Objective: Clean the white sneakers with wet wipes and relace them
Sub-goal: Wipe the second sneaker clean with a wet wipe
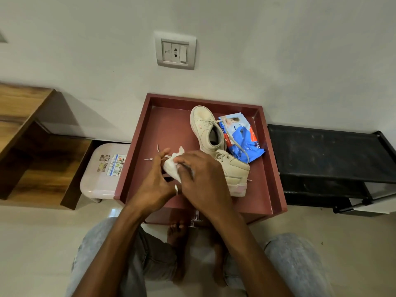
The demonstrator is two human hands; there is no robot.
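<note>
We see the fingers of the left hand (154,187) drawn together and pinching a white shoelace (159,148), whose thin ends stick out past the fingertips (164,151) toward the far left of the tray. The right hand (202,179) lies just beside it, touching it, with its fingers (186,163) curled round a crumpled white wet wipe (171,167) that is bunched between the two hands. A ring (176,189) shows where the hands meet; we cannot tell which hand wears it.

Both hands hover over a maroon tray-topped table (137,146) that stands against the wall. Just right of the right hand lies the near sneaker (234,173), on its side and partly hidden by the hand. Behind it, touching it, sits the far sneaker (204,127) with its toe toward the wall and its opening toward us. A blue pack of wipes (244,138) lies against the sneakers in the tray's far right corner.

Further out we note a pale stool (102,170) with stickers at the left, a wooden shelf (32,136) beyond that, a black rack (332,157) at the right and a wall socket (175,50) above. Below the hands are knees in light jeans (300,264) and bare feet (176,232) on the floor.
</note>
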